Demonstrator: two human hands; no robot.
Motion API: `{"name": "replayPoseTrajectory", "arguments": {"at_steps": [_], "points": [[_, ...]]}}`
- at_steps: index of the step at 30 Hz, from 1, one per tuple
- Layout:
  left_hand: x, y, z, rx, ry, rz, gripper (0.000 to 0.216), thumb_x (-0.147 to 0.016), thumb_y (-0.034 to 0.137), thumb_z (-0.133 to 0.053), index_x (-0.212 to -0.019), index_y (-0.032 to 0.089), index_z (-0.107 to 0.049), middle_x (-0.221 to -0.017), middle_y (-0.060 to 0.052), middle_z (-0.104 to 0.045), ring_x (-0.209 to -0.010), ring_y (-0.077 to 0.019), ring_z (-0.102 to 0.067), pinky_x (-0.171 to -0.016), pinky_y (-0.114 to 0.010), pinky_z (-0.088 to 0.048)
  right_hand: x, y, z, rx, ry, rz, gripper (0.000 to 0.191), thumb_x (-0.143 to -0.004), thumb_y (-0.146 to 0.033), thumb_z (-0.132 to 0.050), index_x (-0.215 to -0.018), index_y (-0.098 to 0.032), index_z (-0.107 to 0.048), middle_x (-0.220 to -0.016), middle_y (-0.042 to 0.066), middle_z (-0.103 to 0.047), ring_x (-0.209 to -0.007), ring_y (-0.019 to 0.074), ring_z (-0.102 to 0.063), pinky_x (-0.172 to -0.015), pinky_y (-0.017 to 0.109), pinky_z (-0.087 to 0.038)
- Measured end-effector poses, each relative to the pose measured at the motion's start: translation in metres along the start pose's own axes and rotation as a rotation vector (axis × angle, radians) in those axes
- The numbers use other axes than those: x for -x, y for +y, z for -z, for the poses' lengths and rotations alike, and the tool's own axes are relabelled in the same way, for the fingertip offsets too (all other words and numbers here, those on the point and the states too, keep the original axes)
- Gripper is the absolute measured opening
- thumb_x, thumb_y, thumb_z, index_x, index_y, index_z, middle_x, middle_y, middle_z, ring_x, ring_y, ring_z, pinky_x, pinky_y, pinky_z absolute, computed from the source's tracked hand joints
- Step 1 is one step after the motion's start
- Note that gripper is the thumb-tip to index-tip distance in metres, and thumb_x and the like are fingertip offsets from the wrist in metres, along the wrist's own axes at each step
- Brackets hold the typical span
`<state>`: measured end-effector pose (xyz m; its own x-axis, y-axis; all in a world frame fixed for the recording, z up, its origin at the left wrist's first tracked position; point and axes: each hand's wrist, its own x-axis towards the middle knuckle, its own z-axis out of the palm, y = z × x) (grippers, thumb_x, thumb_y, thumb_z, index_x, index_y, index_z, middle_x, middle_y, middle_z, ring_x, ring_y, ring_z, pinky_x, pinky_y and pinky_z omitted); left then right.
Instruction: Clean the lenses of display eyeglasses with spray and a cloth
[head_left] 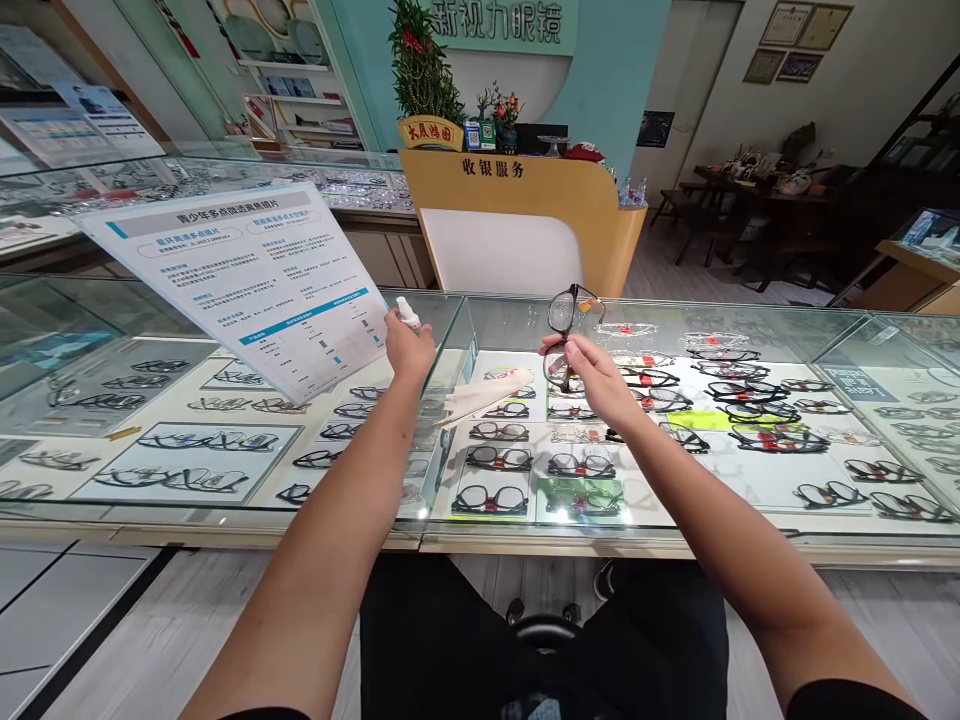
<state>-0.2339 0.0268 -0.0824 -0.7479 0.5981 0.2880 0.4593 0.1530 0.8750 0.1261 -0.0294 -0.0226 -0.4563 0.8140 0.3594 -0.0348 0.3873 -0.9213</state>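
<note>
My left hand [409,350] is closed round a small white spray bottle [407,313], whose nozzle sticks up above my fist over the glass display counter [750,325]. My right hand [592,375] pinches a pair of dark-framed glasses [566,318] and holds them upright above the counter, lenses stacked one over the other, an orange tag at the hinge. A pale cleaning cloth [484,392] lies on the glass between my two hands.
Under the glass lie several rows of spectacle frames [499,460]. A tilted printed information board [247,275] stands on the counter at my left. Behind it are a yellow cashier desk [525,215] with a potted plant [421,70], and dark tables [757,200] far right.
</note>
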Motion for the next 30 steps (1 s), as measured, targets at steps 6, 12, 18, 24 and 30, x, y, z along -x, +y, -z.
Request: {"name": "replayPoseTrajectory", "arguments": {"at_steps": [6,12,18,24,30], "points": [[0.020,0.024,0.002,-0.027,0.080,-0.147,0.081,-0.095,0.022,-0.071,-0.167,0.012,-0.035,-0.176,-0.027,-0.042,-0.167,-0.0400,-0.040,-0.139,-0.053,-0.031,0.000,-0.003,0.002,0.009,0.013,0.004,0.050,-0.108,-0.070,-0.054,-0.120,-0.026,-0.075,-0.123,0.008,-0.078,-0.097,0.0214,-0.067,-0.085,0.036,-0.054],[0.054,0.072,0.018,-0.011,0.203,-0.487,0.064,-0.093,0.024,-0.075,-0.152,0.020,-0.051,-0.177,-0.020,-0.039,-0.170,-0.0398,-0.031,-0.140,-0.054,-0.021,-0.001,-0.005,0.003,0.027,0.018,0.015,0.048,-0.110,-0.066,-0.053,-0.123,-0.025,-0.075,-0.123,0.008,-0.077,-0.097,0.0202,-0.066,-0.086,0.035,-0.054],[0.085,0.101,0.029,-0.341,-0.715,-0.603,0.023,-0.095,0.046,-0.072,-0.093,0.023,-0.068,-0.096,-0.007,-0.075,-0.091,-0.0280,-0.068,-0.079,-0.037,-0.045,-0.004,-0.001,0.004,-0.039,0.018,0.018,0.053,-0.107,-0.071,-0.057,-0.122,-0.024,-0.075,-0.121,0.008,-0.078,-0.092,0.0192,-0.066,-0.080,0.033,-0.052],[0.093,0.093,0.020,-0.602,-0.999,-0.631,0.020,-0.088,0.043,-0.073,-0.087,0.024,-0.068,-0.104,-0.006,-0.079,-0.092,-0.0270,-0.067,-0.070,-0.035,-0.035,-0.004,0.000,0.004,-0.052,0.026,0.013,0.052,-0.106,-0.071,-0.059,-0.121,-0.025,-0.077,-0.119,0.007,-0.077,-0.092,0.0191,-0.064,-0.079,0.033,-0.051],[0.086,0.087,0.019,-0.596,-1.007,-0.557,0.024,-0.085,0.048,-0.073,-0.090,0.025,-0.066,-0.105,-0.007,-0.078,-0.096,-0.0292,-0.067,-0.070,-0.035,-0.035,-0.004,0.001,0.003,-0.044,0.023,0.021,0.050,-0.106,-0.070,-0.060,-0.119,-0.025,-0.076,-0.119,0.007,-0.077,-0.092,0.0190,-0.065,-0.080,0.034,-0.052]]}}
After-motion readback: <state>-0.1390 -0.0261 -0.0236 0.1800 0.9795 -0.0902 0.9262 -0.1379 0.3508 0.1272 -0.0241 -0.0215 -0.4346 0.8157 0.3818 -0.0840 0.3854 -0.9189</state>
